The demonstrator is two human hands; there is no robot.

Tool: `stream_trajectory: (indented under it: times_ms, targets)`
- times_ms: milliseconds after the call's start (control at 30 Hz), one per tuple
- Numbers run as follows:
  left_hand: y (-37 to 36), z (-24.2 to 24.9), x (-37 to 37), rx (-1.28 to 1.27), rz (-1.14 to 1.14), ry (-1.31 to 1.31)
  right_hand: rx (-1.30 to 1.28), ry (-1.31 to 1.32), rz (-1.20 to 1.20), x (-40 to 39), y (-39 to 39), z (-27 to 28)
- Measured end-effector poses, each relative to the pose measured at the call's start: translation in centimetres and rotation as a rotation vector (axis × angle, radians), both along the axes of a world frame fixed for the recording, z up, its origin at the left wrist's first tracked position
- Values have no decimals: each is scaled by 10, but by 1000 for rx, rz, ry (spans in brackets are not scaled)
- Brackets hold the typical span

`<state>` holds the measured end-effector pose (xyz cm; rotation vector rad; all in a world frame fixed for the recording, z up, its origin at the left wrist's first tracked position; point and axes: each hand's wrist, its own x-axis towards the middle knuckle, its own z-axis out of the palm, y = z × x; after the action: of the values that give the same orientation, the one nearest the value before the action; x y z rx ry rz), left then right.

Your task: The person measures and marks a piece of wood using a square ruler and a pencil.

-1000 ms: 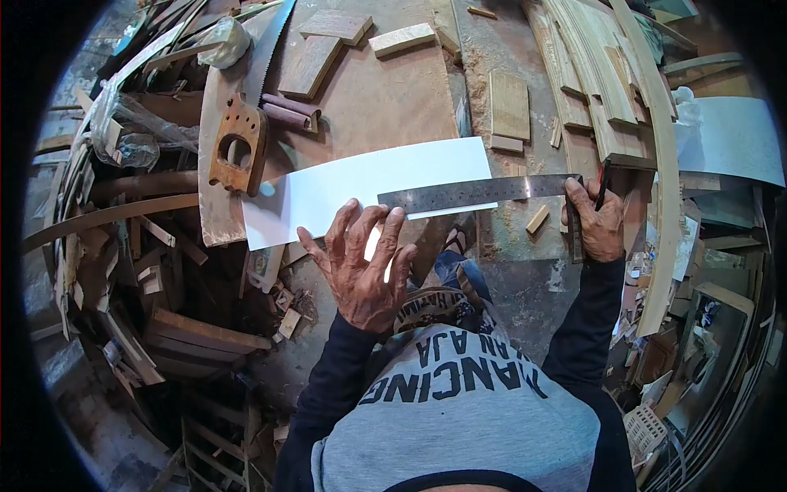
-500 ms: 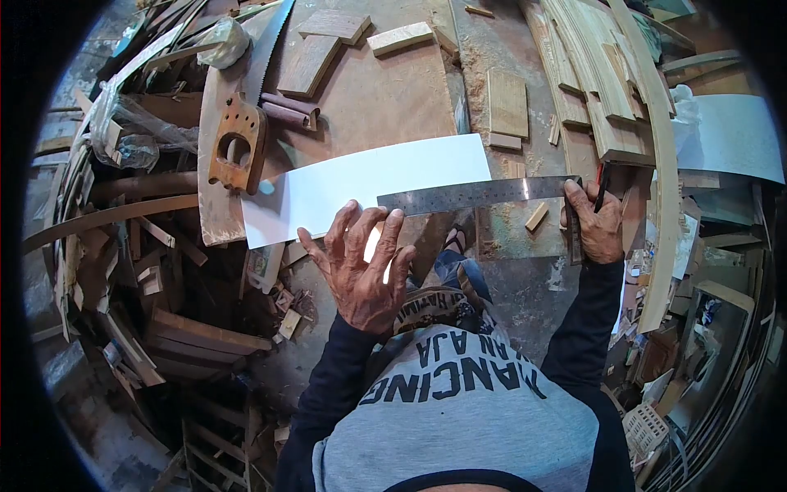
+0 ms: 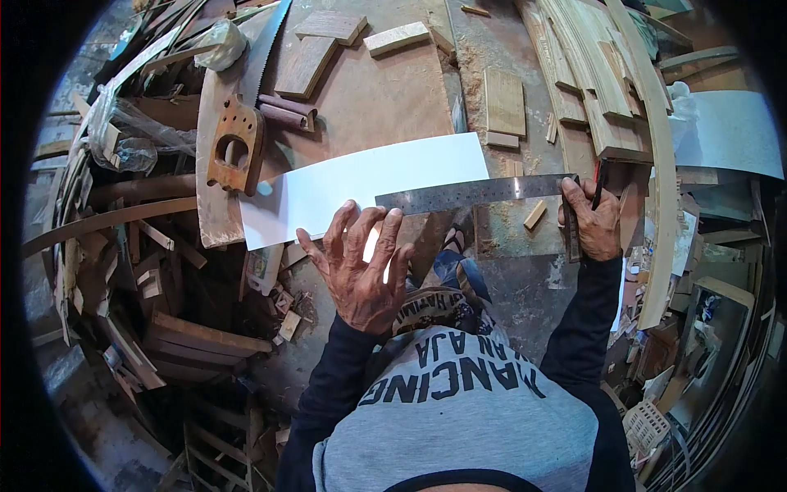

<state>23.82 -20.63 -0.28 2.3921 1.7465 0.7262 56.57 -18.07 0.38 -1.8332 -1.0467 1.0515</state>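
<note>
A long white panel (image 3: pixel 377 164) lies across the wooden worktop. A metal carpenter's square (image 3: pixel 475 192) overlaps its near edge, the long blade reaching right, past the panel's end. My right hand (image 3: pixel 597 220) grips the square at its corner, and the short arm hangs down beside my palm. A dark, thin pencil-like tool with some red (image 3: pixel 601 182) sticks up between the fingers of this hand. My left hand (image 3: pixel 361 266) is spread along the panel's near edge, some fingertips on the panel and one touching the blade's left end.
Left of the panel a handsaw (image 3: pixel 236 148) rests by a rolled brown sheet (image 3: pixel 287 113). Wood offcuts (image 3: pixel 307 66) lie farther back. Stacked planks (image 3: pixel 602 82) stand at the right, and scrap wood (image 3: pixel 188 332) crowds the left side.
The view has shifted very slightly. Both hands, the square and the white panel keep practically the same places.
</note>
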Motion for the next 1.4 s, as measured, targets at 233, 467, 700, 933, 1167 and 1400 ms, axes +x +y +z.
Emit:
stream_trajectory:
  times_ms: [233,467,700,933,1167,1400]
  targets:
    - [0,1,-1,-9,-11,2,-3,11,10,-1,0,2]
    - [0,0,0,3,-10,-19,14,-18,9,2,-1,-1]
    - [0,-1,0,18,-4,-19,10,3,11,3,0,-4]
    - [-1,4,5,54,13,-8,13,-17,31,3,0,0]
    - [-3,5,9,60,41,51,16,-9,44,3,1,-1]
    - [-3,15,10,85,55,135,6,-11,48,3,1,-1]
